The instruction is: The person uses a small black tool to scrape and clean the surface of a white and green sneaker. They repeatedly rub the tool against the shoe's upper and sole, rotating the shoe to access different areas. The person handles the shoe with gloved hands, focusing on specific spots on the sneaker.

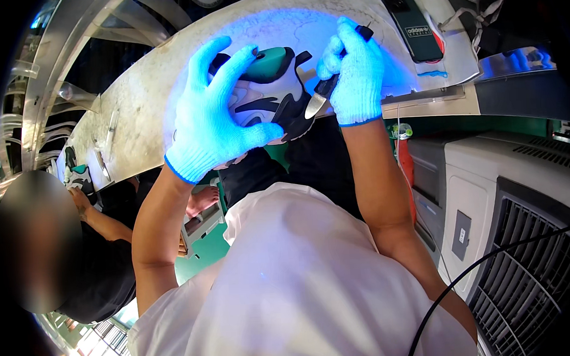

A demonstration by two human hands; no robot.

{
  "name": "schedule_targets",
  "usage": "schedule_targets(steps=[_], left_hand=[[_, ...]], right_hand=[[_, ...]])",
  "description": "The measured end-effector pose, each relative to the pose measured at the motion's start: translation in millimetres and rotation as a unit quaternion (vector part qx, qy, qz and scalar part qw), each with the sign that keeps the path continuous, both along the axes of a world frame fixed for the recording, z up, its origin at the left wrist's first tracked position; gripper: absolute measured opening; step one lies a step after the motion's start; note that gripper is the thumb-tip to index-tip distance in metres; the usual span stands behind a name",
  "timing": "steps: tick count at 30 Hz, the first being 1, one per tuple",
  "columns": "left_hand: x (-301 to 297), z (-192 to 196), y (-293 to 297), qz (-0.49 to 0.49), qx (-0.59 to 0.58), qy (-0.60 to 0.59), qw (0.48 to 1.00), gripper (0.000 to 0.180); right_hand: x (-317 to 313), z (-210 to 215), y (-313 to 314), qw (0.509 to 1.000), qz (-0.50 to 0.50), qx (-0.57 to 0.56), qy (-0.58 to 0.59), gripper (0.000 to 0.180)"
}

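At the far left of the frame a co-worker [78, 250] in dark clothing sits low, one hand on another shoe [78, 177] at the edge of the long worn workbench [135, 89].

Left of centre, the left hand [215, 114], in a blue knit glove, lies spread over a sneaker [275, 92], fingers wide across its top and thumb pressed against the near side. The sneaker, white with black panels and a green upper, sits at the upper middle of the frame on the near edge of the bench, under a bluish light. It is probably light, with a soft upper that gives under pressure and a stiffer sole, so a broad hold over the top seems the steadiest one; the knit glove should help against slipping.

Just right of it, the right hand [353, 70] is closed around a dark-handled tool [324, 90], whose pale blade tip points at the sneaker's side, touching or nearly so.

Further right a dark phone [412, 26] lies on the bench, and grey machine housings [510, 232] fill the lower right.
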State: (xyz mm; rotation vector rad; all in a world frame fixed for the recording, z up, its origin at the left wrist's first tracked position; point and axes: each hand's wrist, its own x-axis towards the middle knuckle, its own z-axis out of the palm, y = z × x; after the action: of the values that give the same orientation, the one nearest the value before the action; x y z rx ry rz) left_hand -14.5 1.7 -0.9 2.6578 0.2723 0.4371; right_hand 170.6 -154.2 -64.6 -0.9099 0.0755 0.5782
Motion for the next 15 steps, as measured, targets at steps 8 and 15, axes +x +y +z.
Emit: schedule_targets(steps=[8,15], left_hand=[[3.5,2.3,1.4,-0.034,0.008,-0.027,0.999,0.110],[7.5,3.7,3.2,-0.036,-0.006,-0.016,0.999,0.110]], right_hand=[[-1.6,2.8,10.8,0.994,0.017,-0.099,0.045,0.008],[-3.6,7.4,13.9,0.991,0.032,-0.130,0.009,0.009]])
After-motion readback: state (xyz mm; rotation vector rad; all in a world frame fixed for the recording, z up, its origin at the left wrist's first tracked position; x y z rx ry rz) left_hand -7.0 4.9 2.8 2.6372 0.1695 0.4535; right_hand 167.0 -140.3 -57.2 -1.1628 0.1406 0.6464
